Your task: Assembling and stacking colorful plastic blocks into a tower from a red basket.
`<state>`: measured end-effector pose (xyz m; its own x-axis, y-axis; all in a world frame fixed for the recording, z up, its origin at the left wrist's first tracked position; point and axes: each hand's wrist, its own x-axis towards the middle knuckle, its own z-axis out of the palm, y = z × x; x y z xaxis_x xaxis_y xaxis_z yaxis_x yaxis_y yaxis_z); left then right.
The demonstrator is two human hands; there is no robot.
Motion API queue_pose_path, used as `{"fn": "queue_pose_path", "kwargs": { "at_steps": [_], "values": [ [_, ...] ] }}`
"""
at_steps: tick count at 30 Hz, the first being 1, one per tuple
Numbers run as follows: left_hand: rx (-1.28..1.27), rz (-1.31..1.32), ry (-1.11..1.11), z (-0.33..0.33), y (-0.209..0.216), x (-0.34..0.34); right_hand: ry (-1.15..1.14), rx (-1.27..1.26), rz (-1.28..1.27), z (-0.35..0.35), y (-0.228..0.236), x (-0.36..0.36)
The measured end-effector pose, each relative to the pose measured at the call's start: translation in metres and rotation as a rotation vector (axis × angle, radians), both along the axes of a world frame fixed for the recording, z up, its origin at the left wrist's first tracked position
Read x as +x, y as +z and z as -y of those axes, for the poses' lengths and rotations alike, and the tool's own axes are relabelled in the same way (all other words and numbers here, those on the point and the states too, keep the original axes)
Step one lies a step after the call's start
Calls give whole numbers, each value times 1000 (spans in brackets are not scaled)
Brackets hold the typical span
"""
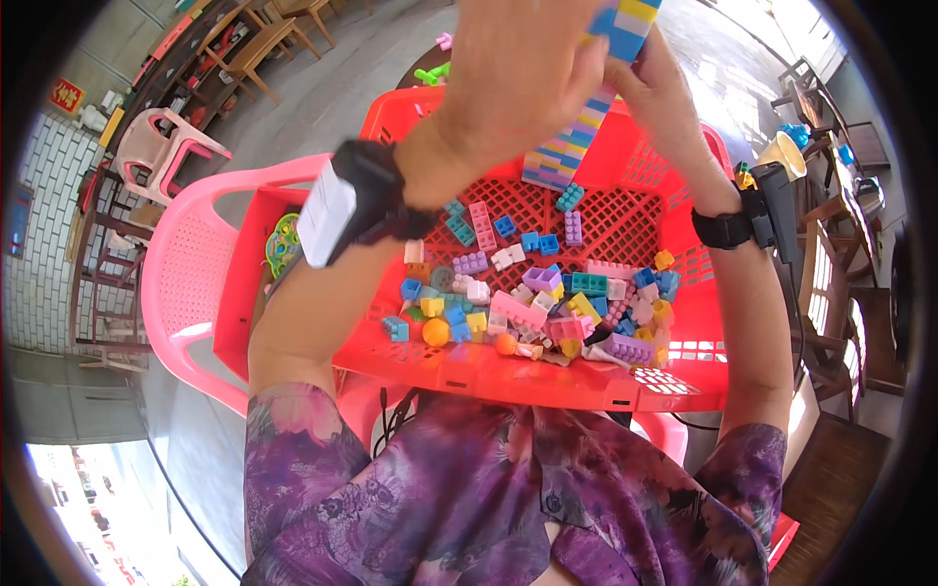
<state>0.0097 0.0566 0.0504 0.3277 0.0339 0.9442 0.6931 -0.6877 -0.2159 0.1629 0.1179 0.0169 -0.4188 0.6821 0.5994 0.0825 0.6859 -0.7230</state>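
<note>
A tall tower of toy building bricks point(572, 146), with blue, yellow, white and lilac layers, stands on the far part of the red plastic basket point(459, 371). Its top runs past the upper edge of the view. My left hand point(528, 78) is closed against the tower's left side high up, slightly blurred, its fingertips partly hidden. From the right, my right hand point(669, 98) wraps round the upper tower, its thumb on the near side. Below my hands, many loose bricks point(523, 311) in pink, blue, yellow and purple lie in the basket, with a small orange ball point(436, 332) among them.
A pink plastic chair point(186, 264) stands at the left beside the basket. Green toy pieces point(283, 242) lie at the basket's left side, and others point(432, 74) beyond its far rim. Wooden chairs point(259, 49) stand at the far left, wooden furniture point(831, 273) at the right.
</note>
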Motion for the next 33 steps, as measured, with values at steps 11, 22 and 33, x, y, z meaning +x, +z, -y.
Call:
{"fn": "queue_pose_path", "kwargs": {
  "at_steps": [11, 22, 33],
  "values": [
    [-935, -691, -29, 57, -165, 4, -66, 116, -52, -8, -14, 4],
    [-1232, -670, 17, 44, -179, -16, -36, 5, -47, 13, -4, 14],
    [-1105, -22, -232, 38, -34, -18, -13, 20, -66, 2, -9, 16]
  ]
}}
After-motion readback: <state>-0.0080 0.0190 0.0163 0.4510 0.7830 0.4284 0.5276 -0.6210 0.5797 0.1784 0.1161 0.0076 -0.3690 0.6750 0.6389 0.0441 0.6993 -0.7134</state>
